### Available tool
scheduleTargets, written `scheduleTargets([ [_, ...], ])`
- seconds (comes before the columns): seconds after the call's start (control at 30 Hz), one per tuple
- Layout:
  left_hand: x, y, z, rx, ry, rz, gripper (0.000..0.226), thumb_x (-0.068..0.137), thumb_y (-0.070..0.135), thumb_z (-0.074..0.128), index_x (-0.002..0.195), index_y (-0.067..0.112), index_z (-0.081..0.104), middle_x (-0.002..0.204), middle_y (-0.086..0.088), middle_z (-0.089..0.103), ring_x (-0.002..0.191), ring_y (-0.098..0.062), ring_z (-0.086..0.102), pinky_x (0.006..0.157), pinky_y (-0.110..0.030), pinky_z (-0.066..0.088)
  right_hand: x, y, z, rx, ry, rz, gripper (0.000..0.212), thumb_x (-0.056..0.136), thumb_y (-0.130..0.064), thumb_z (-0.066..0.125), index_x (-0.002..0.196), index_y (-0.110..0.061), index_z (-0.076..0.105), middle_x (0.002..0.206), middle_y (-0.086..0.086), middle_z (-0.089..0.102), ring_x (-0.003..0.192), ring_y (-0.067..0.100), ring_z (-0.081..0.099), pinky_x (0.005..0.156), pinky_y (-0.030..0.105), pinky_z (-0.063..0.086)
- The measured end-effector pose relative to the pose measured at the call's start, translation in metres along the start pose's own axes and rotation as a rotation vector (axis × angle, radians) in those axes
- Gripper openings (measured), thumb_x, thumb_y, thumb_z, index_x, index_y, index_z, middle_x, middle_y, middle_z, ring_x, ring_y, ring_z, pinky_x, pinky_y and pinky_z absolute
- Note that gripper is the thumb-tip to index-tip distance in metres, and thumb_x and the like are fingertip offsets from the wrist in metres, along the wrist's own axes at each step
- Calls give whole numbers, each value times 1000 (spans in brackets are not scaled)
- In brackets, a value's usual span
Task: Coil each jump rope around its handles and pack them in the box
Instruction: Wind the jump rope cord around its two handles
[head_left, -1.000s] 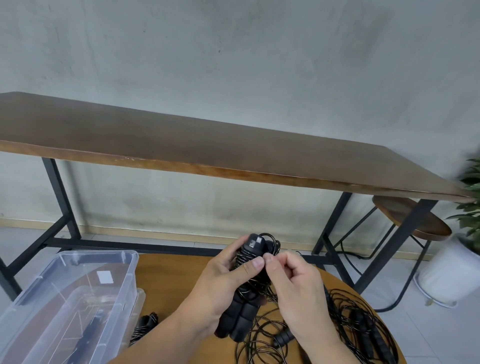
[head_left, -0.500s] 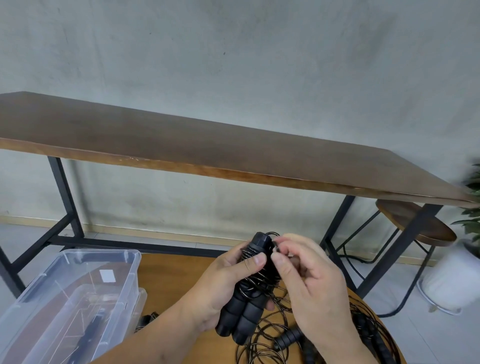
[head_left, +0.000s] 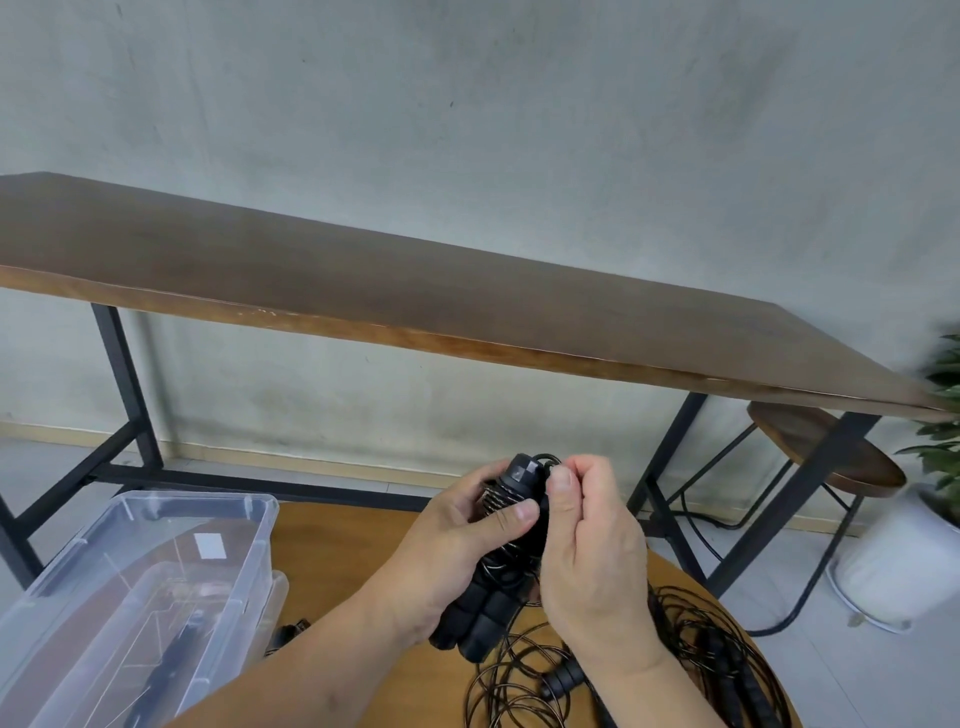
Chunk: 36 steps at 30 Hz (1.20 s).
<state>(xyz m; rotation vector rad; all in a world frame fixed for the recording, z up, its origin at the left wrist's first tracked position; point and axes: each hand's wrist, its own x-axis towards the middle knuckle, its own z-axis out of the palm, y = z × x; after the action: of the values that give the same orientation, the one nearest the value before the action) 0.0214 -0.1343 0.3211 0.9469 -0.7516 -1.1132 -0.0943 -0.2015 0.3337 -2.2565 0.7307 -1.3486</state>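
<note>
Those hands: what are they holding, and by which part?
The left hand grips a jump rope's two black handles together around their upper, cord-wrapped part. The right hand pinches the thin cord beside the handle tops.

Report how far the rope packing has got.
Done: one dark rope seems to lie in the clear box. In hand: the left hand grips a handle pair wound with cord while the right hand pinches the cord end at the top. Left: loose ropes tangled on the round table.
</note>
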Motion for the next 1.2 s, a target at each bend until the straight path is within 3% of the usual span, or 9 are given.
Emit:
scheduleTargets([
  [0.2,-1,3,-7,235,30,72,37,79,32,79,114,34,69,104,-1,73,93,-19,70,79,-33,56,-13,-7,-1,83,-125,106,34,96,-55,31,84,-31,51,75,-9,58,64,13,55,51,18,40],
  [0.3,0,8,-9,553,32,167,36,82,34,78,110,48,61,101,11,71,90,-8,68,84,-32,56,-11,-6,-11,84,-132,183,43,94,-60,45,73,-26,58,66,-1,60,56,14,55,48,24,41],
  [0.5,-1,9,-16,1114,78,341,42,88,50,66,121,56,41,96,26,62,87,0,59,71,-14,46,5,-8,-20,9,-144,449,26,95,-44,51,76,-29,61,72,-6,68,71,4,61,63,22,47],
  [0.63,0,2,-19,1208,107,395,48,87,56,63,126,55,35,93,36,55,86,5,56,68,-8,39,3,-9,-21,-117,-204,469,20,98,-42,47,81,-36,56,79,-12,66,75,1,59,63,18,42],
  [0.8,1,0,-16,1209,139,429,50,87,55,64,126,55,32,95,38,54,87,13,53,69,-3,37,-3,-6,-15,-226,-126,381,29,92,-44,47,68,-29,53,96,-14,41,78,2,52,59,16,37],
  [0.87,0,-1,-17,1204,151,428,51,86,55,63,126,55,32,95,39,53,87,13,53,70,-3,37,-2,-3,-12,-63,-152,521,33,94,-38,55,64,-24,59,95,-10,46,75,5,53,59,20,36],
  [0.93,0,-3,-15,1189,156,430,50,86,56,62,127,55,32,95,39,55,88,9,55,70,-5,37,0,-3,-11,271,-110,733,31,93,-28,61,64,-20,68,84,-1,55,62,8,52,58,26,40],
  [1.07,2,-8,-8,1088,171,407,47,83,57,63,123,57,37,97,29,62,85,1,60,75,-18,47,5,-11,-11,833,-78,1020,15,91,-10,59,90,-6,73,72,8,65,63,11,57,55,30,54],
  [1.2,6,-15,-8,969,157,314,49,84,45,71,117,62,40,103,34,62,93,3,61,82,-25,51,-1,-5,-6,1034,-55,1144,16,92,-5,55,98,-1,70,70,6,61,64,10,54,58,33,57],
])
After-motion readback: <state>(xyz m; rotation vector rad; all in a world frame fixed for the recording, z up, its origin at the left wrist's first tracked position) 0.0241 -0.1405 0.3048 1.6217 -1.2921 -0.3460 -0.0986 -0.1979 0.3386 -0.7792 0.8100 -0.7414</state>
